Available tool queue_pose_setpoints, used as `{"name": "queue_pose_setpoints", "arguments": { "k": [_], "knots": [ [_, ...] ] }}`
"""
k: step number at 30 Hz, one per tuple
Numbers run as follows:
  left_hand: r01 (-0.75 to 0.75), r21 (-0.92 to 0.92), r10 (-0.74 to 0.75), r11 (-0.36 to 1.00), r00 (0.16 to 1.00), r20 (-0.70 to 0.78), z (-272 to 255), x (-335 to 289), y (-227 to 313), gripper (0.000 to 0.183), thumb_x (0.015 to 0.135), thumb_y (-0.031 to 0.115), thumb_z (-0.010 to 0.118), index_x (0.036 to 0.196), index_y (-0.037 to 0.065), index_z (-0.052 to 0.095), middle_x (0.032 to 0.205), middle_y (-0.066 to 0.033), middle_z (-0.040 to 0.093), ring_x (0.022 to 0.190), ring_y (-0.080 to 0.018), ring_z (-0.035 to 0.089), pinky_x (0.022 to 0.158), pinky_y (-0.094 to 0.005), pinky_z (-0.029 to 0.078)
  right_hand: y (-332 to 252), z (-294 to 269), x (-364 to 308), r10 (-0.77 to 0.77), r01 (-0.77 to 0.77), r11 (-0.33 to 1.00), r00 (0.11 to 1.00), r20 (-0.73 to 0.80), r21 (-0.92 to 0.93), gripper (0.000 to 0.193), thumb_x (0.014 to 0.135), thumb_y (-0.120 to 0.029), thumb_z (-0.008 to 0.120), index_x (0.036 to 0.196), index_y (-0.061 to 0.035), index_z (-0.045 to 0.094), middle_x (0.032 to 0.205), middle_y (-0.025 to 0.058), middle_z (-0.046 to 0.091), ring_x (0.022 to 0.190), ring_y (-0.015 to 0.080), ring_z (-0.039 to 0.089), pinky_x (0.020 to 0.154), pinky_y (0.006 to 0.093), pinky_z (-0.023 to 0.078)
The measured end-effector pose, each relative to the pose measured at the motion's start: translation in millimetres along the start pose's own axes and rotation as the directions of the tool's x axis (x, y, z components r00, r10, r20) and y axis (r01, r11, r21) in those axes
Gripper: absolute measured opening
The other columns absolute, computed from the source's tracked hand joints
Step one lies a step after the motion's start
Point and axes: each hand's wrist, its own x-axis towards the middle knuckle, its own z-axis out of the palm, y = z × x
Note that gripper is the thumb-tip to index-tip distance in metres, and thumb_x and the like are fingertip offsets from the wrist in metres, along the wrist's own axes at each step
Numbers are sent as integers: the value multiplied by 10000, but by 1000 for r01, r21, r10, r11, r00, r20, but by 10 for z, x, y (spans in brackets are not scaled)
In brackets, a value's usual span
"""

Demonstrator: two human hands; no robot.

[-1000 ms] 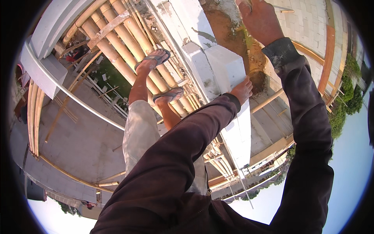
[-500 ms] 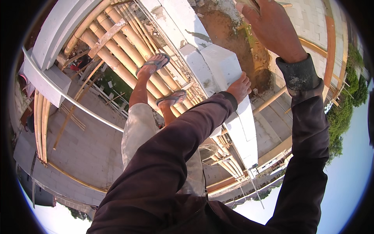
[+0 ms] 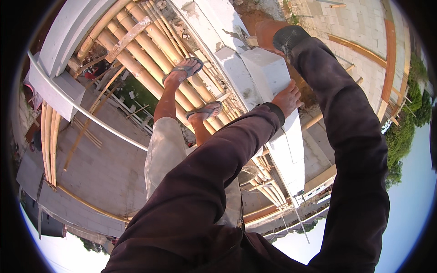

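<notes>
Head view. The white block [image 3: 265,68], upper right of centre, lies along the top of a pale wall [image 3: 216,28] that runs from the upper middle toward the lower right of the frame. The left hand [image 3: 287,97] rests palm down at the block's lower right end, fingers bent over the edge; whether this grip clasps or merely leans cannot be told. At the block's upper end, the grip of the right hand [image 3: 267,37] appears closed on a pale flat tool [image 3: 251,41], its handle hidden. The block is judged stiff, fairly heavy, dusty rather than slippery and brittle at its corners, best held across both long sides. The tool should be light and rigid, best held by its handle.
</notes>
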Motion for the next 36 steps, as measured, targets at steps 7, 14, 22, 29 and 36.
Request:
{"name": "queue_pose_setpoints", "arguments": {
  "k": [7,14,22,29,36],
  "knots": [
    [-3,67,-2,998,998,62,-54,-13,-12,333,960,277,514,1281,216,581,1261,-12,569,1287,-269,457,1153,-566,162,102,-439,-473,203,-27,957,773,-601,289,307,860,-156,577,1086,40,649,927,275,667,879,405,670,759,447,545],
    [-42,32,41,999,999,15,-17,-1,-12,333,965,270,501,1283,218,586,1275,-13,570,1297,-275,459,1158,-554,166,-14,-8,-230,161,-132,928,985,-55,349,359,876,-139,576,1181,35,655,963,186,724,914,303,723,763,374,580],
    [31,67,-30,997,999,-21,14,-32,11,257,969,295,487,1183,267,626,1206,-1,576,1265,-249,474,1167,-563,151,219,-571,-884,112,229,880,750,-652,416,287,885,-231,592,1060,-11,653,934,296,656,884,435,656,809,490,534],
    [117,95,-98,989,979,-178,38,-76,3,254,971,314,479,1146,221,639,1169,-24,584,1259,-278,477,1164,-573,143,-260,153,-1562,716,153,491,490,-498,858,345,846,-193,710,1097,10,587,928,224,686,849,376,698,718,475,537],
    [-67,93,71,993,997,-34,-35,-62,-112,297,936,251,528,1200,124,576,1129,-96,571,1166,-322,498,1107,-620,212,-1506,1888,-2459,940,46,-148,316,127,988,211,837,-109,620,987,25,555,685,139,581,608,244,571,569,398,452]
  ]
}}
